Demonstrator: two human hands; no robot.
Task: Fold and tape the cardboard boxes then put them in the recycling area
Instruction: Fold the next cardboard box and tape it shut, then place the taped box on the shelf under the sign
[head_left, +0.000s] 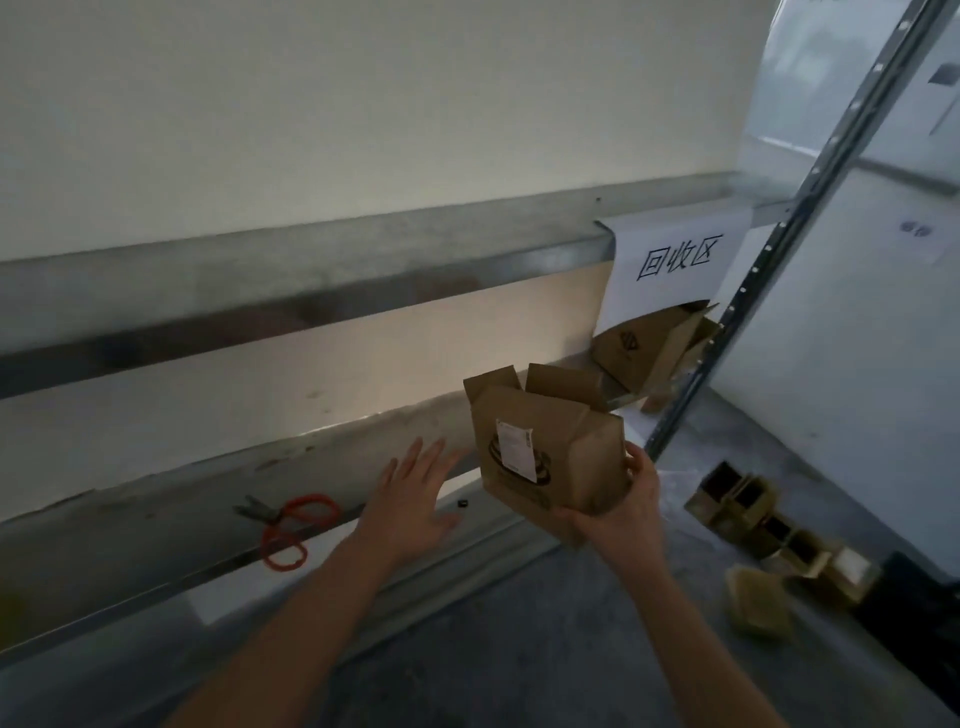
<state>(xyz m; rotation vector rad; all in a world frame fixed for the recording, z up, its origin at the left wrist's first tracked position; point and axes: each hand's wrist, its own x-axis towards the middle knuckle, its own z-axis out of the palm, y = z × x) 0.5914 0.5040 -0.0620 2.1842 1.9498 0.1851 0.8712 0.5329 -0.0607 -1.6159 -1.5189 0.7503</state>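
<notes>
My right hand (631, 501) grips a small brown cardboard box (545, 457) by its lower right corner, tilted, with a white label on its front and its top flaps standing open. My left hand (415, 493) hovers just left of the box with fingers spread and straight, holding nothing. On the lower shelf at the right, under a white paper sign (675, 265) with printed characters, lies another cardboard box (644, 348) on its side with open flaps.
Red-handled scissors (291, 525) lie on the low metal shelf (156, 519) to the left of my hands. A perforated metal upright (769, 249) stands at the right. Several small cardboard boxes (769, 545) lie on the grey floor at the right.
</notes>
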